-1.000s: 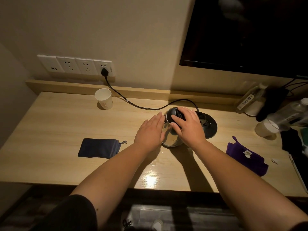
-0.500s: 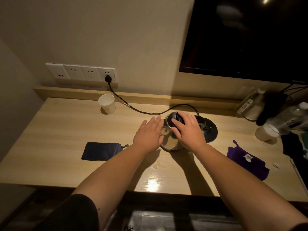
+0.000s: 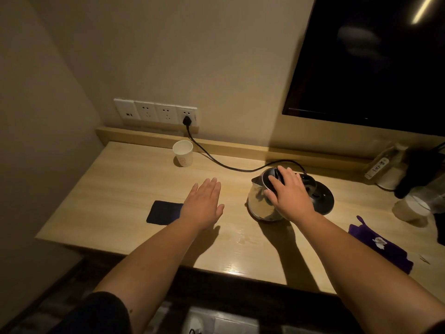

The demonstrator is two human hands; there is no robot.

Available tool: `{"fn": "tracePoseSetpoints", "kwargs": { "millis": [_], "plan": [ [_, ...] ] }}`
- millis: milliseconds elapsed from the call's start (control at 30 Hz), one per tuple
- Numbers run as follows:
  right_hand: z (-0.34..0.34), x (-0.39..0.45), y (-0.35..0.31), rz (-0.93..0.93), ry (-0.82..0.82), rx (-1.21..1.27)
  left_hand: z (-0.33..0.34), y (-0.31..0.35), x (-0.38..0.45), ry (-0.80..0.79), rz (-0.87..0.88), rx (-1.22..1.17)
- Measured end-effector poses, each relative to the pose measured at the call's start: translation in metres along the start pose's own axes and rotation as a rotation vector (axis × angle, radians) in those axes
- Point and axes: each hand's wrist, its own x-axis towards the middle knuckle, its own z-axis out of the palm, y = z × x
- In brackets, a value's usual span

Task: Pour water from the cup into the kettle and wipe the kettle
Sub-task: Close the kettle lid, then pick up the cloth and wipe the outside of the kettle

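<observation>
A shiny steel kettle [image 3: 260, 206] with a black lid stands on the wooden desk [image 3: 134, 184], just left of its round black base [image 3: 323, 201]. My right hand [image 3: 290, 195] lies over the kettle's lid and handle side, fingers curled on it. My left hand [image 3: 204, 204] hovers flat and open over the desk, well left of the kettle, with nothing in it. A white paper cup [image 3: 183, 153] stands upright at the back left near the wall. A dark blue cloth [image 3: 163, 212] lies flat on the desk, partly under my left wrist.
A black cord [image 3: 216, 162] runs from the wall sockets [image 3: 156, 113] to the base. A purple cloth [image 3: 382, 244] lies at the right front. Bottles and a plastic cup [image 3: 409, 208] crowd the right back. A dark screen [image 3: 375, 56] hangs above.
My left hand has left the kettle's side and moved left over the desk toward the blue cloth. My right hand stays on the kettle. The camera has tilted up and left.
</observation>
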Motion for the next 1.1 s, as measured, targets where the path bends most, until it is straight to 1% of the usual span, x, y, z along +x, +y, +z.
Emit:
{"fn": "tracePoseSetpoints", "kwargs": {
  "millis": [67,133,200,267,400,467,533,600,700,867,1000,1100],
  "plan": [
    [0.0,-0.002,-0.002,0.008,0.006,-0.029,0.006,-0.014,-0.013,-0.012,-0.035,-0.013],
    [-0.001,-0.007,-0.008,-0.017,0.07,-0.057,0.012,-0.028,-0.027,-0.027,-0.07,-0.023],
    [0.0,-0.012,-0.023,-0.086,0.129,-0.065,0.021,-0.044,-0.042,-0.052,-0.103,-0.023],
    [0.006,-0.018,-0.047,-0.166,0.124,-0.054,0.032,-0.06,-0.057,-0.08,-0.148,-0.031],
    [0.038,-0.024,-0.1,-0.307,0.033,0.002,0.047,-0.088,-0.078,-0.132,-0.223,-0.043],
    [0.055,-0.022,-0.123,-0.345,-0.064,0.022,0.049,-0.099,-0.082,-0.148,-0.225,-0.041],
    [0.071,-0.019,-0.143,-0.365,-0.174,0.03,0.053,-0.113,-0.084,-0.162,-0.219,-0.029],
    [0.085,-0.014,-0.159,-0.373,-0.241,0.023,0.058,-0.129,-0.083,-0.18,-0.221,-0.014],
    [0.107,-0.003,-0.179,-0.372,-0.262,0.002,0.069,-0.153,-0.077,-0.186,-0.221,-0.009],
    [0.13,0.013,-0.214,-0.292,-0.239,0.023,0.087,-0.173,-0.049,-0.159,-0.104,-0.025],
    [0.143,0.023,-0.231,-0.195,-0.197,0.061,0.109,-0.186,-0.022,-0.17,0.073,-0.032],
    [0.155,0.026,-0.231,-0.17,-0.203,0.048,0.125,-0.19,-0.008,-0.164,0.205,-0.027]
  ]
}}
